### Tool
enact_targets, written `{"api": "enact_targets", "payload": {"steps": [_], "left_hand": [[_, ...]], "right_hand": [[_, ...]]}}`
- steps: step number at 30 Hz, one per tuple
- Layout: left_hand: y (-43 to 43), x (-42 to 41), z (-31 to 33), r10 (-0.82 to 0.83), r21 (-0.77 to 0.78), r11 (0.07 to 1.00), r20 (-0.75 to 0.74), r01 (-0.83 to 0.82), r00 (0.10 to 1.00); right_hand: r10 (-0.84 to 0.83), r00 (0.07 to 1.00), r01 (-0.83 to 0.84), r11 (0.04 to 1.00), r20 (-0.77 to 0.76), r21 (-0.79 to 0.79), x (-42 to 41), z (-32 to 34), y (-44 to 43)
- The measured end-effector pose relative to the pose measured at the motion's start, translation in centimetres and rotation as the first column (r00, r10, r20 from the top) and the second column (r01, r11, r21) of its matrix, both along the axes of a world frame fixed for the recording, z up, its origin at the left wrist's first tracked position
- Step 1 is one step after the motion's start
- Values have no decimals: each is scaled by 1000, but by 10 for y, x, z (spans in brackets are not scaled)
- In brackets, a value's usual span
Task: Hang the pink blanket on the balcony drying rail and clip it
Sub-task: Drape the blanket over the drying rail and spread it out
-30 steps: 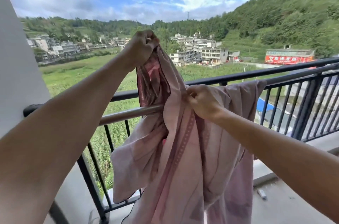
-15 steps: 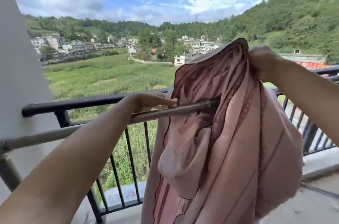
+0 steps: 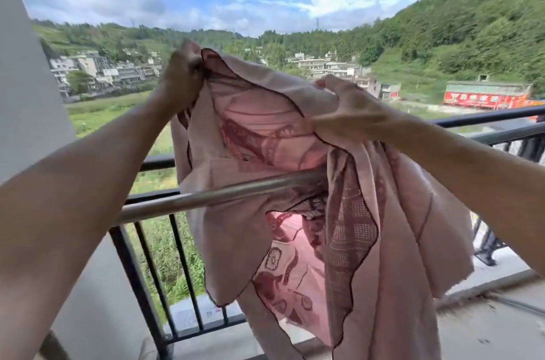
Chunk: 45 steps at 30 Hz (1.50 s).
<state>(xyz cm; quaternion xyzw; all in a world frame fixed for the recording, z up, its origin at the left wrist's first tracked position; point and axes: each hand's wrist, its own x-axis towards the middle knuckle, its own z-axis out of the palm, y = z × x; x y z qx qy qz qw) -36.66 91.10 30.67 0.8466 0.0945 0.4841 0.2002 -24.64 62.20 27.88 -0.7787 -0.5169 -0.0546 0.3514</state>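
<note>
Fingers of left hand, right hand clenched on pink blanket, drying rail half-hidden.

Pink blanket: thin, pale pink w/ maroon pattern & dark edging, bunched, draped over drying rail, folds hanging front & back. Top edge lifted above rail, gripped by left hand & right hand. Rail: silver tube, approx. level, right part under cloth.
</note>
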Motion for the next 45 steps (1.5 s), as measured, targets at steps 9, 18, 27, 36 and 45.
{"api": "enact_targets", "payload": {"steps": [9, 18, 27, 36, 45], "left_hand": [[63, -90, -89, 267, 216, 962, -631, -166, 729], [95, -160, -57, 444, 180, 879, -646, -442, 621], [98, -225, -86, 323, -78, 817, -759, -571, 566], [-1, -224, -105, 80, -161, 949, -712, -272, 698], [24, -266, -117, 438, 151, 899, -346, -411, 830]], "right_hand": [[-87, 933, 183, 951, 349, -251, -29, -36, 29], [-11, 931, 8, 1000, 365, 10, -108, -30, 57], [259, 865, -248, 965, 429, -82, -200, -102, 101], [130, 948, -96, 987, 292, -129, -127, -75, 97], [54, 987, -64, 996, 154, 60, -75, -94, 97]]}}
